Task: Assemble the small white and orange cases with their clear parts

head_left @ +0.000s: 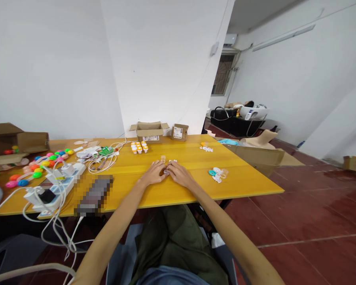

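Both my hands rest together on the yellow table (pixel 172 190) near its middle. My left hand (pixel 153 173) and my right hand (pixel 179 174) have their fingers curled and pinch a small clear plastic piece (pixel 166 172) between the fingertips. Just beyond the fingers lie two more small clear and white pieces (pixel 167 160). A cluster of several small orange-and-white caps (pixel 139 147) stands farther back. To my right sit a teal ring with white bits (pixel 217 174).
Two open cardboard boxes (pixel 149 132) stand at the table's far edge. At left are a power strip with white cables (pixel 55 186), coloured round toys (pixel 40 166) and a big cardboard box (pixel 8 140). A flat carton (pixel 259 154) lies right of the table.
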`<state>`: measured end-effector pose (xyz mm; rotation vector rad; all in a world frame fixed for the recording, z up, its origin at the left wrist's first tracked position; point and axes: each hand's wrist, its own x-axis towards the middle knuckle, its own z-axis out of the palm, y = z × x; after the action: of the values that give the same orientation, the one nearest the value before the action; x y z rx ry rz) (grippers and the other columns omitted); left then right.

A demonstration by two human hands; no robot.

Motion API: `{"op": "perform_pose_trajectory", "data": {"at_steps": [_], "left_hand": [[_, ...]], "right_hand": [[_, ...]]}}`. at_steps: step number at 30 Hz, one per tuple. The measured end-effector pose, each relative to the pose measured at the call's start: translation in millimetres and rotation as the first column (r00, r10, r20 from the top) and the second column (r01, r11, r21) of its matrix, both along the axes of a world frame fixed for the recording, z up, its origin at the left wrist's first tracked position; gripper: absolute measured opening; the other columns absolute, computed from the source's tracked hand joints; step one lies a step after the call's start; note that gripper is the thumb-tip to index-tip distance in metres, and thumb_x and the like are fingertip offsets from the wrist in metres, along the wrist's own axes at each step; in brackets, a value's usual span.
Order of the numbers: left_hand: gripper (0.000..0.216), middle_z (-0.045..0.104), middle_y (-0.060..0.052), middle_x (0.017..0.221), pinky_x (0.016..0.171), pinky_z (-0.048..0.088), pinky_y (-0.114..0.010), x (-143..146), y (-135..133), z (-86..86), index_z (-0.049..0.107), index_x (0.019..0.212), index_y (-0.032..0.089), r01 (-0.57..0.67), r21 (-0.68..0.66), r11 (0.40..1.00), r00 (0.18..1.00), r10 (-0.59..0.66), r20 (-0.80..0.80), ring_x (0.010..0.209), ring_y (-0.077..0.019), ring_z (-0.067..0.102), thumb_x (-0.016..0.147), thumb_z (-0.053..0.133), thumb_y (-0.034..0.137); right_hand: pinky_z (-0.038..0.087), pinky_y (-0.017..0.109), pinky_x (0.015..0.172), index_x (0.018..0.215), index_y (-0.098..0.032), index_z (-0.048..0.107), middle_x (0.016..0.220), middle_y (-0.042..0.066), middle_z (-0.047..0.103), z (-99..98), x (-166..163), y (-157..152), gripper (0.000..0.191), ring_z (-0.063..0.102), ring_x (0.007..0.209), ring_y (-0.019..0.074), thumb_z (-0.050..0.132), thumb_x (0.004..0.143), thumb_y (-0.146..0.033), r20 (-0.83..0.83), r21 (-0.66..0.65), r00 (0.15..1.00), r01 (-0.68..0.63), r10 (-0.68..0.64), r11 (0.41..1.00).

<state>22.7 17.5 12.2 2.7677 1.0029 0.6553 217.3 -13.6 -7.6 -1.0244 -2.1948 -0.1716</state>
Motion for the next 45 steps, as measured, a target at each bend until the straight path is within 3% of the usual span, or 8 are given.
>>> {"op": "perform_pose_trajectory", "data": {"at_steps": [22, 28, 35, 39, 45], "left_hand": [[0.012, 0.065, -0.007, 0.106, 0.1, 0.046, -0.045, 2, -5, 6.3, 0.061, 0.096, 0.023, 0.01, 0.013, 1.0, 1.0, -0.01, 0.005, 0.108, -0.0268, 0.058, 0.092, 0.058, 0.034], [0.015, 0.066, -0.007, 0.111, 0.102, 0.044, -0.046, 1, -3, 3.0, 0.064, 0.101, 0.024, 0.026, 0.018, 1.0, 0.999, -0.027, 0.033, 0.11, -0.0267, 0.057, 0.091, 0.058, 0.033], [0.015, 0.067, -0.008, 0.11, 0.104, 0.043, -0.047, 1, -6, 5.5, 0.065, 0.101, 0.024, -0.008, 0.007, 1.0, 1.0, 0.008, 0.029, 0.112, -0.0274, 0.057, 0.091, 0.058, 0.033], [0.015, 0.068, -0.009, 0.111, 0.105, 0.042, -0.047, 1, -8, 7.5, 0.065, 0.1, 0.023, -0.032, 0.009, 0.999, 0.999, 0.032, 0.022, 0.114, -0.028, 0.057, 0.092, 0.056, 0.032], [0.015, 0.068, -0.009, 0.11, 0.105, 0.043, -0.047, 1, -7, 6.8, 0.065, 0.102, 0.023, -0.053, 0.016, 0.998, 0.999, 0.052, 0.007, 0.116, -0.0287, 0.056, 0.091, 0.057, 0.03]], "right_hand": [[0.052, 0.034, 0.084, 0.088, -0.025, 0.064, 0.097, 0.006, 0.065, 0.3, -2, 1, 0.02, 0.062, 0.092, 0.0199, 0.049, 0.101, -0.021, -0.027, 0.012, 1.0, -0.004, 0.005, 1.0], [0.05, 0.036, 0.086, 0.092, -0.026, 0.065, 0.098, 0.007, 0.067, -4.6, 3, 8, 0.021, 0.061, 0.094, 0.0236, 0.046, 0.1, -0.022, -0.146, 0.021, 0.968, 0.208, -0.203, 0.978], [0.049, 0.041, 0.086, 0.097, -0.023, 0.066, 0.099, 0.011, 0.068, -13.6, 18, 21, 0.022, 0.061, 0.095, 0.0282, 0.046, 0.093, -0.015, -0.272, -0.144, 0.806, 0.507, -0.526, 0.85], [0.048, 0.041, 0.088, 0.106, -0.023, 0.067, 0.107, 0.012, 0.068, -17.6, 20, 27, 0.026, 0.061, 0.098, 0.0288, 0.047, 0.092, -0.014, -0.205, -0.199, 0.81, 0.516, -0.55, 0.833], [0.046, 0.043, 0.089, 0.117, -0.026, 0.066, 0.131, 0.014, 0.063, -9.0, 10, 26, 0.032, 0.057, 0.113, 0.031, 0.046, 0.095, -0.015, 0.024, -0.283, 0.846, 0.517, -0.533, 0.808]]}}
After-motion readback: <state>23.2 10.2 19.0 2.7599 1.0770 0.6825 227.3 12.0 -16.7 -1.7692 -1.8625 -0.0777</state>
